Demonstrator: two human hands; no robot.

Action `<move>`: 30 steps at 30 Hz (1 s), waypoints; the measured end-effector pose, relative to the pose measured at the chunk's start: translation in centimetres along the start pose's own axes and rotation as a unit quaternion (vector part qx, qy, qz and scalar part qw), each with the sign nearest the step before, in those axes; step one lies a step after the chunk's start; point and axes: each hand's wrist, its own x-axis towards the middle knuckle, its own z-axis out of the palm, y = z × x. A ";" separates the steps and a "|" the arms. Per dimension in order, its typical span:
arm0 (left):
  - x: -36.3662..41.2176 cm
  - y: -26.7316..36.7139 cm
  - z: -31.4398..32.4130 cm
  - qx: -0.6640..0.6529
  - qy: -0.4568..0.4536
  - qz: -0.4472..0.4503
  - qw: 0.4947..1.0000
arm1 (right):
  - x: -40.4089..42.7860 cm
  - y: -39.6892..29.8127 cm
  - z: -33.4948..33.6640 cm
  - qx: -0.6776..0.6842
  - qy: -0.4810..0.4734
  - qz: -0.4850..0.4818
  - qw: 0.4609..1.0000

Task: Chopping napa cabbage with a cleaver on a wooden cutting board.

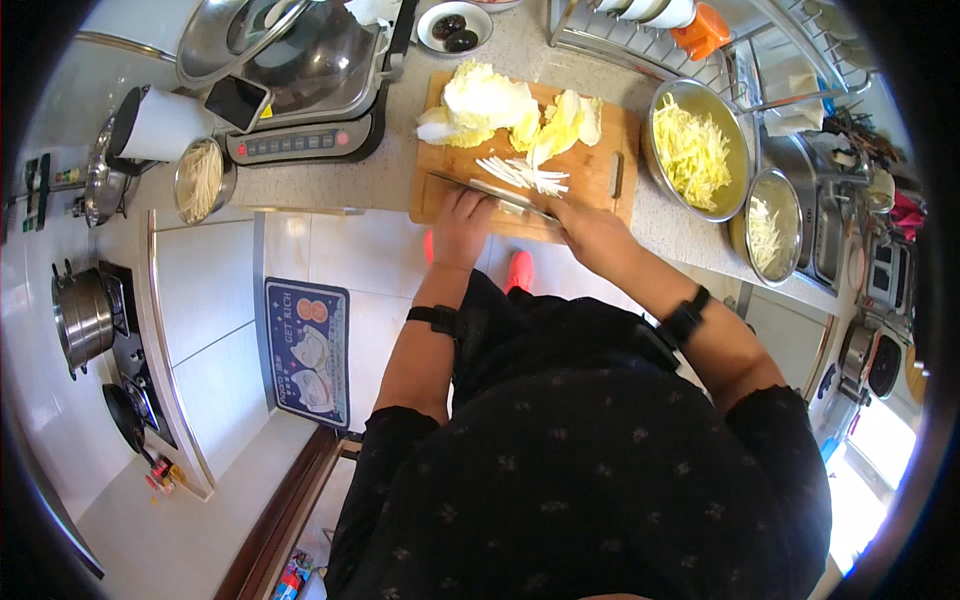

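Note:
My right hand (596, 234) is closed around the handle of a kitchen knife (484, 189), whose blade lies low over the wooden cutting board (626, 150). Close to the blade, my left hand (465, 217) rests with its fingers bent on pale cabbage pieces, partly hidden by hand and knife. Thin white cabbage strips (517, 174) lie just beyond the blade. Farther back on the board are a large piece of napa cabbage (484, 101) and loose yellow leaves (566, 124).
Right of the board stand a steel bowl of shredded yellow cabbage (690, 157) and a smaller bowl of white shreds (765, 234). An electric cooker (300, 142), a phone (238, 103) and a bowl of pale strips (201, 180) are at left. A white bowl (455, 9) sits behind.

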 end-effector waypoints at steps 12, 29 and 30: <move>0.0 0.0 -0.2 0.002 0.022 0.007 1.000 | -0.9 -0.4 -2.6 0.000 -0.033 -0.028 0.999; 0.1 -0.3 -0.7 -0.005 0.005 0.035 0.999 | 1.4 0.2 -0.6 0.012 0.010 -0.035 0.999; 0.1 0.0 -0.7 0.002 0.009 0.033 0.999 | 0.9 0.4 -1.0 0.014 0.016 -0.042 0.999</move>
